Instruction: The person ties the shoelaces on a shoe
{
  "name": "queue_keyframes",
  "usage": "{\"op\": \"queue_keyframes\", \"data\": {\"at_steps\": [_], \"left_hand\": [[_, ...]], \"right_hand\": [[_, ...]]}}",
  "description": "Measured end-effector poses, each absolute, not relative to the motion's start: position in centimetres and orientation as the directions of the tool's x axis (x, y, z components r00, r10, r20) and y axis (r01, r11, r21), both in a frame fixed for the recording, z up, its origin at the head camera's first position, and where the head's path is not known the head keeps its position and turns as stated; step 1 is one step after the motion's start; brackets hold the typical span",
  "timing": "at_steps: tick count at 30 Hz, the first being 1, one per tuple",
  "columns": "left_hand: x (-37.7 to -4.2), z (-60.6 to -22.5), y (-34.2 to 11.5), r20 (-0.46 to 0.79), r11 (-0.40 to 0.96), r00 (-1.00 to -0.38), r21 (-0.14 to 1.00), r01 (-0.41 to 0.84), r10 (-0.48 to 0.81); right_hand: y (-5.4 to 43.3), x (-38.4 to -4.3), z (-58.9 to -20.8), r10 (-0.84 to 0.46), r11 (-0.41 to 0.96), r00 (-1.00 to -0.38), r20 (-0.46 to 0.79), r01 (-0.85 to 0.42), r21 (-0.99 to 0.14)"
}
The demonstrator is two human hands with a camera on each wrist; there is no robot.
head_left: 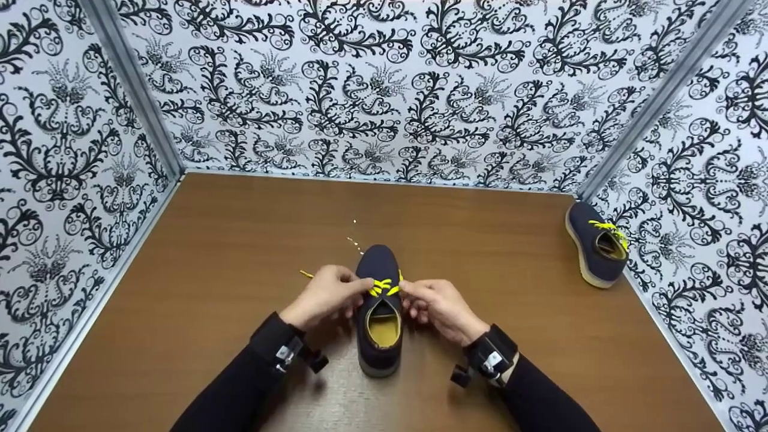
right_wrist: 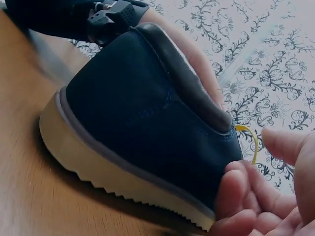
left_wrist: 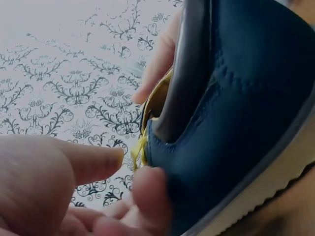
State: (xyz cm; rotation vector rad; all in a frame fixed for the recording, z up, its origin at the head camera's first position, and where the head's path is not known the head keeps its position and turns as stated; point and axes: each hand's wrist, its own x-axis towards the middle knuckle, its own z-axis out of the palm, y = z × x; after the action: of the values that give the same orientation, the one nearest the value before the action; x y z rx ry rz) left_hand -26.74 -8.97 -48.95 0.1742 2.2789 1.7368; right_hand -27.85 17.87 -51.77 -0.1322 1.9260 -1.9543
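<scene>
A dark navy shoe (head_left: 380, 264) with yellow laces (head_left: 384, 288) stands sole-down on the table, its toe pointing away. My left hand (head_left: 333, 294) is at the left side of the laces. In the left wrist view, its thumb and fingertips are apart, close to the yellow lace (left_wrist: 138, 151). On the other side, my right hand (head_left: 441, 306) has its fingers near the shoe's side. Its thumb stands away from them in the right wrist view, where a loop of lace (right_wrist: 255, 145) curves between. A lace end (head_left: 306, 274) sticks out beyond the left hand.
A second navy shoe (head_left: 591, 249) with yellow laces lies at the far right, close to the patterned side wall (head_left: 714, 198). Patterned panels border the brown table (head_left: 240, 222) at the back and both sides. Small light specks (head_left: 355, 243) show beyond the toe.
</scene>
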Motion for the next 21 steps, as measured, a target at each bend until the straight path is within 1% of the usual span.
{"op": "queue_keyframes", "data": {"at_steps": [4,6,13,21], "left_hand": [[-26.9,-49.4,-8.6,-0.091,0.147,-0.962,0.988,-0.054,0.259],[-26.9,-49.7,-8.4,-0.078,0.11,-0.964,0.993,-0.051,0.255],[-26.9,-50.2,-7.8,0.022,0.104,-0.979,0.994,0.044,0.204],[-27.0,-49.6,-7.7,0.091,-0.017,-0.983,0.996,0.089,0.158]], "right_hand": [[17.2,-27.9,-51.8,-0.313,-0.058,-0.938,-0.15,0.176,-0.983],[16.9,-27.9,-51.8,-0.308,-0.074,-0.943,-0.13,0.16,-0.984],[15.9,-27.9,-51.9,-0.295,-0.05,-0.952,-0.083,0.102,-0.994],[15.6,-28.0,-50.9,-0.235,-0.081,-0.972,0.015,0.004,-0.997]]}}
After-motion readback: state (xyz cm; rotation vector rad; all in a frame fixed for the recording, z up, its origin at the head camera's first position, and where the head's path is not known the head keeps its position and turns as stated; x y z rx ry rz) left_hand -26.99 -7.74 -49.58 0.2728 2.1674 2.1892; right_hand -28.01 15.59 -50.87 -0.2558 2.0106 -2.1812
